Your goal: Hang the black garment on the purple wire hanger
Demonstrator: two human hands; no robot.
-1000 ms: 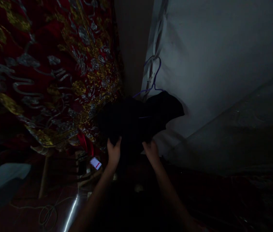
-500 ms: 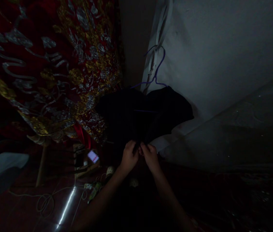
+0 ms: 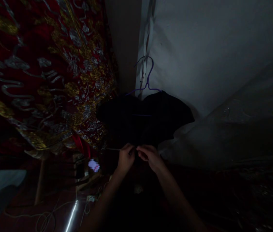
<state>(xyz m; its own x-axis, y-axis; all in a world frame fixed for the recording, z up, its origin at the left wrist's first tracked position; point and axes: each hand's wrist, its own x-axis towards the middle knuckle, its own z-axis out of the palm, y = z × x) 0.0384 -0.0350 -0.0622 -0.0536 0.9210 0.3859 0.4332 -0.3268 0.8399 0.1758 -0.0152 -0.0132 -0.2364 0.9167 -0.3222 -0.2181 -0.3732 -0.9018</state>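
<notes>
A black short-sleeved garment [image 3: 175, 116] hangs open at the neck on a purple hanger [image 3: 148, 84]. Below the collar, at the front of the garment, both hands are close together. My left hand [image 3: 126, 158] is closed with its fingertips pinching the dark cloth of the front edge. Facing it, my right hand [image 3: 151, 155] has thumb and fingertips drawn together on the cloth, its other fingers curled. Any fastener between them is too dark to make out. A thin pale strip [image 3: 113, 149] shows just left of my left hand.
Red fabric with gold and silver embroidery [image 3: 54, 64] drapes at the left. A pale wall [image 3: 211, 58] rises at the right, with white straps [image 3: 148, 32] holding the hanger. On the floor lie cables [image 3: 45, 220] and a bright light strip [image 3: 71, 216]; a wooden leg [image 3: 39, 183] stands there.
The view has shifted, so hanger and garment appear lower and slightly left. My right hand has opened its grip somewhat and rotated, with a small gap now between the two hands.
</notes>
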